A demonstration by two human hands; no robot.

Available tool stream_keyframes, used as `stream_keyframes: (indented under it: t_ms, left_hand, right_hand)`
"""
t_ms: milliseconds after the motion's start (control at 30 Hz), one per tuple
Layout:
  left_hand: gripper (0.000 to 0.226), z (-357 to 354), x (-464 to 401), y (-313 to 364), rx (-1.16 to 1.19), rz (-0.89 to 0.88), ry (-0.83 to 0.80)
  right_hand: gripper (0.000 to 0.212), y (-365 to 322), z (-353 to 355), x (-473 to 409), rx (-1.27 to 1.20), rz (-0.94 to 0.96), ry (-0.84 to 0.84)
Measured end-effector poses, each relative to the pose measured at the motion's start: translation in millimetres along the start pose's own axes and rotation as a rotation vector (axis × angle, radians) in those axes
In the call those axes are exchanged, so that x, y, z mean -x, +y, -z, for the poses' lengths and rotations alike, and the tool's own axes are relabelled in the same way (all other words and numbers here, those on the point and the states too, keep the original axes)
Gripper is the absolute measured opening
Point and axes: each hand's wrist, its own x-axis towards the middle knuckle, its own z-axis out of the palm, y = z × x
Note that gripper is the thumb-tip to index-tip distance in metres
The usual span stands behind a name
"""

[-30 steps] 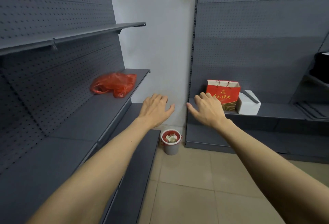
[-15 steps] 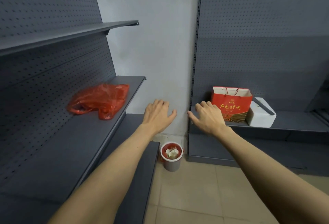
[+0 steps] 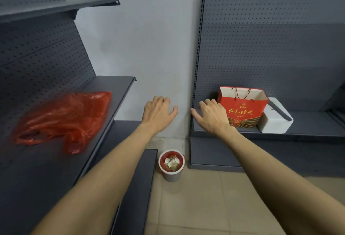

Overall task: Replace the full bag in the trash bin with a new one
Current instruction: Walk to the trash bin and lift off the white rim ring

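Both hands are held out flat and relaxed in the air, the left hand [image 3: 157, 112] and the right hand [image 3: 211, 116], and nothing is grasped by them. The trash bin [image 3: 171, 165] is seen on the floor below, between the two shelf units, lined with a red bag filled with paper scraps. A spare red plastic bag [image 3: 63, 119] is laid on the left shelf [image 3: 115, 92]. If the full liner is pulled up carelessly, the light bin may be tipped and scraps spilled. Compared with one second earlier, the bin and the shelf bag are seen nearer and lower, while the hands are kept spread.
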Motion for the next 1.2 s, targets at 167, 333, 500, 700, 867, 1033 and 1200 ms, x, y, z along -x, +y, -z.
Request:
stream_keyframes:
  t_ms: [167,333,500,700,867,1033,1200]
  left_hand:
    - [0.048,-55,-49,-8,-0.017,0.028,-0.061]
    - [0.046,-109,-92,-18,-0.007,0.071,-0.117]
    - [0.046,-167,-106,-36,0.005,0.13,-0.219]
    - [0.047,-241,-103,-64,-0.024,0.172,-0.329]
    - [0.041,-319,-96,-78,0.039,0.193,-0.373]
    - [0.038,-447,-74,-97,0.077,0.18,-0.416]
    - [0.035,-587,-37,-120,0.111,0.205,-0.446]
  right_hand:
    - [0.05,26,-50,-55,0.01,0.012,-0.053]
    - [0.05,52,-104,-114,-0.017,0.051,-0.094]
    - [0.05,61,-169,-149,-0.049,0.086,-0.193]
    - [0.049,61,-259,-159,-0.07,0.111,-0.311]
    - [0.046,61,-346,-158,-0.07,0.077,-0.382]
    - [0.04,68,-478,-149,-0.061,0.027,-0.422]
    - [0.039,81,-619,-127,-0.064,0.024,-0.432]
